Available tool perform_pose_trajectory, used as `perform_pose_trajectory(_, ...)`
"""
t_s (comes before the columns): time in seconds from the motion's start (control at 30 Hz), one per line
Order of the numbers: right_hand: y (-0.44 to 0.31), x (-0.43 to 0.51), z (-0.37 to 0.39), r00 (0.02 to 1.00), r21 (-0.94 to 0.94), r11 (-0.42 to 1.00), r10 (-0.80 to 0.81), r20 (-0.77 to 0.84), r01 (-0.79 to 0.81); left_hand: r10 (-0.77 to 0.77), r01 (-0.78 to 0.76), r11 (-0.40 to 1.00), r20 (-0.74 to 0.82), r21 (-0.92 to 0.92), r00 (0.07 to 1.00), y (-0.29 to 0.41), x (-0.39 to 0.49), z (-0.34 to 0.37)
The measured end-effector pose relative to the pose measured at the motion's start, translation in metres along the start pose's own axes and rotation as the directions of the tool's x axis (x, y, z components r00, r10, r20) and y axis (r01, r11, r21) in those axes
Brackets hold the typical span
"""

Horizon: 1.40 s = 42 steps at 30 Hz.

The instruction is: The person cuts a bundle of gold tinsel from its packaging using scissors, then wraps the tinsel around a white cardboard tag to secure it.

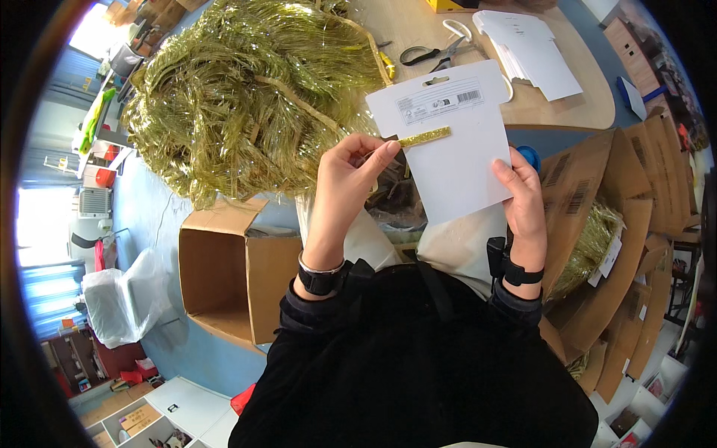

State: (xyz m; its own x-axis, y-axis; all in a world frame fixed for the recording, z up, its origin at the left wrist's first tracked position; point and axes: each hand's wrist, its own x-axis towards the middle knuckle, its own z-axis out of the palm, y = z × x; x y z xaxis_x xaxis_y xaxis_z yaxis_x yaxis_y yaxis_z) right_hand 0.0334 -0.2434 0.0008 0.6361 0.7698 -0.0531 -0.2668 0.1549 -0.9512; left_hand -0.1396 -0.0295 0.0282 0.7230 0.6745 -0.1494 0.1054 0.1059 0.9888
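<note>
In front of me a white hang card [459, 179] is tilted, its printed back with a barcode facing up. My right hand [521, 187] grips its lower right edge, thumb on top. A short strip of gold glitter ribbon [428, 136] lies across the card's middle. My left hand [358, 168] pinches the left end of that strip between thumb and forefinger. Whether the strip is fixed to the card cannot be told. Beyond my left hand, a large heap of gold-green tinsel fringe [252, 106] with a gold braid band [302, 103] covers the left of the table.
Black-handled scissors [437, 55] and a yellow-handled tool [387, 64] lie on the wooden table [560, 115]. Stacked white cards [526, 50] sit at its right. An open cardboard box [215, 274] stands at left on the floor; another carton [582, 162] at right holds carded tinsel [588, 246].
</note>
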Motion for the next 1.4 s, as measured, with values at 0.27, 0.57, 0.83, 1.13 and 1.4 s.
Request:
perform_pose_trajectory(0.27, 0.001, 0.0, 0.0, 1.0, -0.032, 0.999, 0.001, 0.012, 0.0, -0.006, -0.009, 0.989, -0.105, -0.145, 0.994, -0.014, 0.0, 0.01)
perform_pose_trajectory(0.57, -0.005, -0.002, 0.007, 1.0, -0.033, 0.999, -0.003, -0.011, 0.002, -0.018, 0.005, 0.995, -0.135, -0.099, 0.991, -0.02, -0.003, 0.017)
perform_pose_trajectory(0.83, 0.002, 0.007, 0.031, 0.859, -0.503, 0.84, -0.4, -0.319, 0.204, -0.014, -0.04, 0.967, -0.208, -0.253, 0.978, -0.023, -0.002, 0.03)
perform_pose_trajectory(1.13, 0.009, 0.0, 0.105, 0.689, -0.828, 0.26, -0.698, 0.194, 0.497, 0.118, -0.182, 0.953, -0.257, -0.242, 0.959, -0.015, -0.015, 0.048)
perform_pose_trajectory(1.4, 0.013, 0.0, 0.103, 0.612, -0.868, 0.202, -0.778, 0.138, 0.453, 0.317, -0.325, 0.946, -0.247, 0.009, 0.916, -0.011, -0.029, 0.06)
